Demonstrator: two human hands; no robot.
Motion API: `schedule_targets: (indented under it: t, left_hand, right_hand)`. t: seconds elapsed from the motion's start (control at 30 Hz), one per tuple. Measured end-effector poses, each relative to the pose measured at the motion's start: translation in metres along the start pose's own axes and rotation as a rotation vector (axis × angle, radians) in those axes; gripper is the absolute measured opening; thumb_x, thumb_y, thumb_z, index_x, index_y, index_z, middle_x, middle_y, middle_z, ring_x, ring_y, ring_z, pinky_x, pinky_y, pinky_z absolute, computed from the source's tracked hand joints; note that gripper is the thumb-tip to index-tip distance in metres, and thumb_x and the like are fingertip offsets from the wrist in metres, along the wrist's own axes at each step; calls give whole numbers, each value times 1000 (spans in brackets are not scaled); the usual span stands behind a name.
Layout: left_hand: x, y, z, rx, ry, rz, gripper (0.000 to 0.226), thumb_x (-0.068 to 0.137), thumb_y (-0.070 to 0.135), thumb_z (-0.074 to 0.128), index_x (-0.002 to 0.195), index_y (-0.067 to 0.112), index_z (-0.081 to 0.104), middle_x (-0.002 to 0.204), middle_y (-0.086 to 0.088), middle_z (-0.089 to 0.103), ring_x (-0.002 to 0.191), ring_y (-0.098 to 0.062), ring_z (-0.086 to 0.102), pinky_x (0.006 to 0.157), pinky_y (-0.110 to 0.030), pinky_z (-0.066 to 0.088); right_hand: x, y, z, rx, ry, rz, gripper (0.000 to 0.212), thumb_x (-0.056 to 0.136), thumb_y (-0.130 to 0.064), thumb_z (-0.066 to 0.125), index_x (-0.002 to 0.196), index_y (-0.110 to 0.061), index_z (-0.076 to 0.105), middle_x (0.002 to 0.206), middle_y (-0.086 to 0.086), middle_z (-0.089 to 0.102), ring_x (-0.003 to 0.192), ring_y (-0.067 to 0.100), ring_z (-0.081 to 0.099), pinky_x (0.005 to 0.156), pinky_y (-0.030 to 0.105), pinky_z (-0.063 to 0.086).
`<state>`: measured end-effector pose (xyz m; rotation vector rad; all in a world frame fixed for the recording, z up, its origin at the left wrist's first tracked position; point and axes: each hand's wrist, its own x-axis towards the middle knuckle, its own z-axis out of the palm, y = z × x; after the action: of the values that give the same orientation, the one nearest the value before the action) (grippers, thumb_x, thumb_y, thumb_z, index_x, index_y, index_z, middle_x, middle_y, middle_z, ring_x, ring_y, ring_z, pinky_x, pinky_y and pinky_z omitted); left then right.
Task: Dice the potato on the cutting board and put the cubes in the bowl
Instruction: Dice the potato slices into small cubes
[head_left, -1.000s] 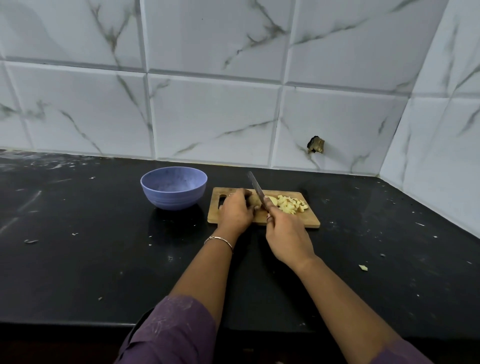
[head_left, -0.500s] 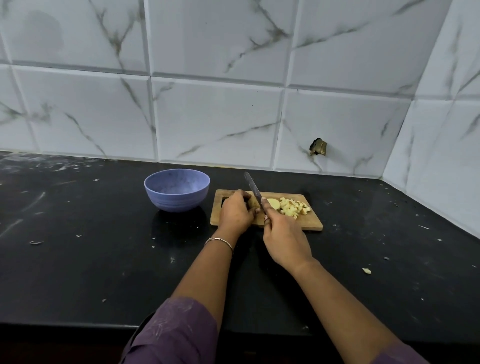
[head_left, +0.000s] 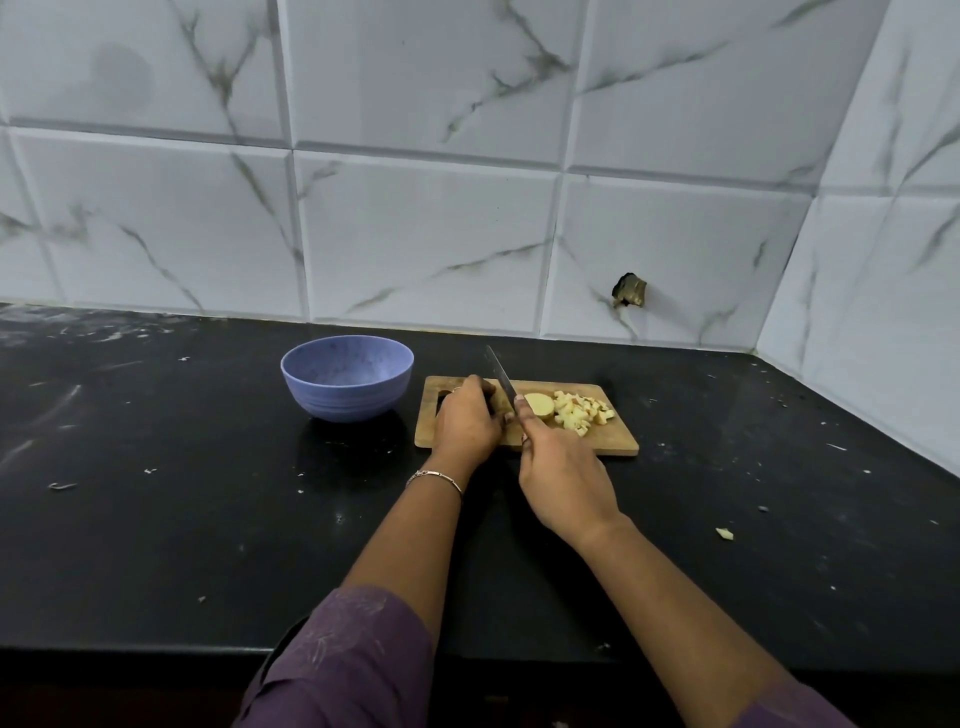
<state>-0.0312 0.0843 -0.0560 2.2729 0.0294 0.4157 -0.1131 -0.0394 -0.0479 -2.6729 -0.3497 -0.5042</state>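
Mid-dicing. Left grip (head_left: 467, 423) curls round potato (head_left: 537, 404) on board (head_left: 613, 444); right grip (head_left: 563, 478) clasps knife (head_left: 498, 371). Cubes (head_left: 582, 413) beside, bowl (head_left: 347, 382) empty. Next, I judge: straight downstroke clear of left grip.

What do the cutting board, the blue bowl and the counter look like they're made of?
Cutting board: wood or bamboo, matte; tan with faint grain. Bowl: probably plastic or a fibre composite, matte; speckled violet-blue with moulded ridges near the base. Counter: polished black stone, perhaps granite; it mirrors the bowl faintly and shows fine flecks.
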Motion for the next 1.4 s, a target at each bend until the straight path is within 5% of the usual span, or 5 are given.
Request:
schedule_targets:
  t: [0.4,0.63,1.03,1.4]
  left_hand:
    - [-1,-2,-1,-28,18,5,29,90,15,67,117,9,59,113,-7,67,106,-22,63,92,-37,52]
    - [-2,-4,-2,-42,25,7,29,90,15,68,117,7,61,114,-8,68,105,-20,63,91,-32,51]
    - [3,-6,0,-27,12,-1,32,93,11,64,125,8,60,118,-7,68,109,-20,62,94,-31,50]
    - [2,-7,-3,-37,14,4,32,90,8,67,122,8,62,117,-7,68,107,-20,63,92,-30,50]
  right_hand:
    - [6,-7,2,-100,-25,-29,64,103,-13,42,159,-24,16,86,-3,47,77,15,47,65,29,37]
    - [2,-9,2,-161,-34,-31,65,102,-10,42,159,-24,15,103,4,59,93,20,60,67,30,42]
    - [8,-9,1,-155,-57,-59,67,101,-9,42,160,-23,13,88,-1,46,93,20,59,72,32,44]
    - [2,-11,-1,-219,-65,-57,69,101,-9,45,160,-22,11,108,6,62,99,22,61,76,34,50]
